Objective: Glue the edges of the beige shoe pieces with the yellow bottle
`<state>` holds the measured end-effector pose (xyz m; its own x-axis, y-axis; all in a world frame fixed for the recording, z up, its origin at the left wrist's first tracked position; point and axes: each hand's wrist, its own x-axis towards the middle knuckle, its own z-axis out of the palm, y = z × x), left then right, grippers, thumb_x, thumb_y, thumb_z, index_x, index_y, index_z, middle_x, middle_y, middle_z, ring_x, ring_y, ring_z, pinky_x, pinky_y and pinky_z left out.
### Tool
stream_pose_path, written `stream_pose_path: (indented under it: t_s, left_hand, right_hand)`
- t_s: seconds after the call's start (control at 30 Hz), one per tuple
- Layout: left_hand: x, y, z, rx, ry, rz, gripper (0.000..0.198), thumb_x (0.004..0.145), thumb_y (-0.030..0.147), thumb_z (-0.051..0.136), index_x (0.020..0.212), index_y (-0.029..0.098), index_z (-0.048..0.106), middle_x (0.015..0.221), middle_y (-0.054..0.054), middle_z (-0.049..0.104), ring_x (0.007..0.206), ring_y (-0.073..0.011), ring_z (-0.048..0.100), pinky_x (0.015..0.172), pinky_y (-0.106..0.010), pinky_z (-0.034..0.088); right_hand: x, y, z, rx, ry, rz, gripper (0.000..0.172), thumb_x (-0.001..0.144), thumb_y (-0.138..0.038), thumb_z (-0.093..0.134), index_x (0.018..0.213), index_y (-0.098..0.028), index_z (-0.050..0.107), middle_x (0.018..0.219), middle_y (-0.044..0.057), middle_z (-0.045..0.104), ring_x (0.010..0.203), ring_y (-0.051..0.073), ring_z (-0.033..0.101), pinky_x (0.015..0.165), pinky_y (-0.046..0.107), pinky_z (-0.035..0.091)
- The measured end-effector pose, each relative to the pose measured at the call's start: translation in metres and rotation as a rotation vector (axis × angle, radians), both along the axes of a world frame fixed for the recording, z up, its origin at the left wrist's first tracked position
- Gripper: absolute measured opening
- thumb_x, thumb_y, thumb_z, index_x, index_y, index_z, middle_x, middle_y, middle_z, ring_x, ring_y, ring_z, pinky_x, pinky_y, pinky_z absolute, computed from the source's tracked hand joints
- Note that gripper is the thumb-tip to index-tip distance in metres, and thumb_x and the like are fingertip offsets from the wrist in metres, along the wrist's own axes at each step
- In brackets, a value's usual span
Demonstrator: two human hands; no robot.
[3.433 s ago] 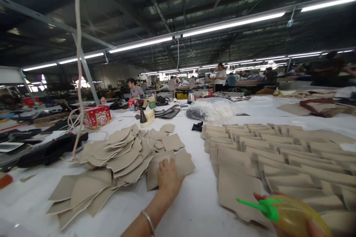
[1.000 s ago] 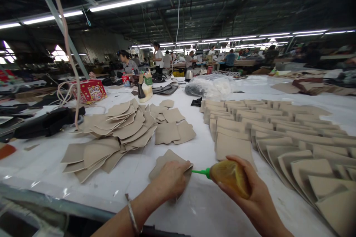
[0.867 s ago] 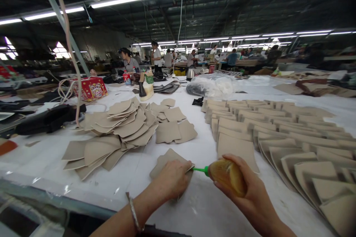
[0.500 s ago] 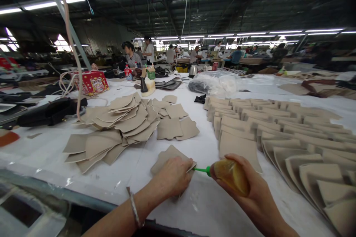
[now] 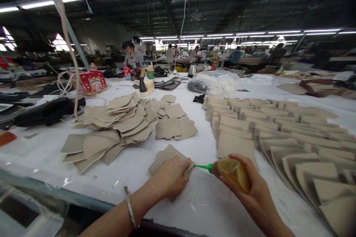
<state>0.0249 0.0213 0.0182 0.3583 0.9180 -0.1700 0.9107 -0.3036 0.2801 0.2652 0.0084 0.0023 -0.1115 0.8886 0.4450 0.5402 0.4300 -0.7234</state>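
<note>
Amber, see-through and rounded, the squeeze bottle [image 5: 232, 174] sits in your right hand [image 5: 236, 176], whose fingers and thumb are wrapped around it. Its long axis runs from side to side across your front, tipped over rather than upright, with the base toward your right palm and slightly nearer you. The long, thin, bright green nozzle [image 5: 204, 166] points left, straight at the right corner of the flat beige sheet piece [image 5: 164, 157] under your left hand [image 5: 174, 174]. Its tip is right at that corner; you cannot tell from here whether it touches.

Your left hand is clamped on the beige piece, knuckles up, with some fingertips hidden beneath. One corner of the piece points away from you, another to your left. Your two hands are apart, the nozzle bridging the gap above the white-covered table [image 5: 200, 137]. A twisted silver-coloured bracelet [image 5: 130, 207] circles your left wrist.

Left of the piece and farther off lies a loose, overlapping heap of beige pieces [image 5: 130, 118]; to your right, overlapping rows of beige pieces [image 5: 278, 129] stretch away from you.
</note>
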Motion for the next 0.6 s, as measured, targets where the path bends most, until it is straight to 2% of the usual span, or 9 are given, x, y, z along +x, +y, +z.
stream_pose_path:
  t_s: [0.17, 0.3, 0.47, 0.6]
  left_hand:
    - [-0.001, 0.000, 0.004, -0.021, -0.019, -0.008, 0.050, 0.086, 0.025, 0.037, 0.135, 0.028, 0.046, 0.100, -0.011, 0.062, 0.090, -0.0274, 0.061, 0.077, -0.037, 0.047]
    - [-0.002, 0.000, 0.003, -0.018, -0.023, -0.012, 0.048, 0.088, 0.028, 0.033, 0.134, 0.029, 0.047, 0.098, -0.011, 0.061, 0.087, -0.0270, 0.062, 0.076, -0.038, 0.046]
    - [-0.007, 0.001, 0.002, -0.034, -0.071, -0.040, 0.046, 0.090, 0.026, 0.030, 0.132, 0.028, 0.048, 0.093, -0.009, 0.061, 0.087, -0.0241, 0.061, 0.076, -0.033, 0.045]
    - [-0.009, 0.001, 0.004, -0.033, -0.103, -0.060, 0.043, 0.091, 0.024, 0.031, 0.129, 0.028, 0.050, 0.093, -0.007, 0.060, 0.087, -0.0223, 0.060, 0.079, -0.031, 0.043]
  right_hand:
    - [0.003, -0.002, -0.008, -0.131, 0.069, 0.073, 0.044, 0.085, -0.044, 0.065, 0.121, -0.029, 0.045, 0.115, 0.002, 0.052, 0.098, 0.021, 0.056, 0.083, 0.028, 0.045]
    - [0.000, -0.006, -0.008, -0.125, 0.115, 0.001, 0.045, 0.082, -0.045, 0.067, 0.119, -0.027, 0.047, 0.112, 0.002, 0.054, 0.096, 0.023, 0.057, 0.082, 0.029, 0.045]
    - [-0.013, -0.020, -0.004, -0.242, 0.237, 0.009, 0.049, 0.078, -0.048, 0.068, 0.116, -0.025, 0.050, 0.107, 0.003, 0.058, 0.091, 0.026, 0.059, 0.081, 0.033, 0.045]
    - [-0.017, -0.026, -0.005, -0.243, 0.265, -0.056, 0.047, 0.077, -0.049, 0.068, 0.114, -0.025, 0.051, 0.109, 0.003, 0.056, 0.093, 0.026, 0.057, 0.083, 0.032, 0.043]
